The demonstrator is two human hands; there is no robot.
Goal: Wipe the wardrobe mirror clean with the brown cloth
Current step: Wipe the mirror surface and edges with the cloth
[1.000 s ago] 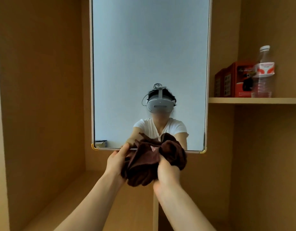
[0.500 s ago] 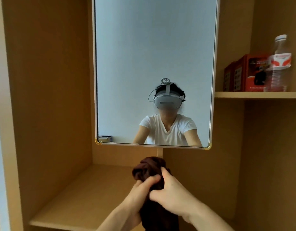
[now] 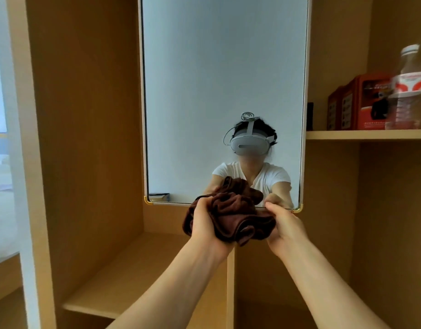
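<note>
A tall mirror [image 3: 219, 67] with a pale frame and yellow bottom corners hangs inside a wooden wardrobe. The brown cloth [image 3: 238, 217] is bunched up in front of the mirror's lower edge. My left hand [image 3: 204, 224] grips its left side, fingers closed over the folds. My right hand [image 3: 284, 224] pinches its right end just under the mirror's bottom right corner. The cloth's top overlaps the lowest strip of glass; whether it touches the glass I cannot tell. The mirror reflects a person in a white shirt wearing a headset.
A wooden shelf [image 3: 368, 134] to the right of the mirror carries red boxes [image 3: 361, 103] and a clear plastic bottle [image 3: 410, 89]. A lower shelf board [image 3: 124, 276] lies below left, with a vertical divider [image 3: 230, 281] under my hands. A bright window area shows at the far left.
Both hands have lifted the cloth from below the mirror up to its bottom edge. My hands have moved apart, spreading the bundle sideways. The view has shifted slightly left.
</note>
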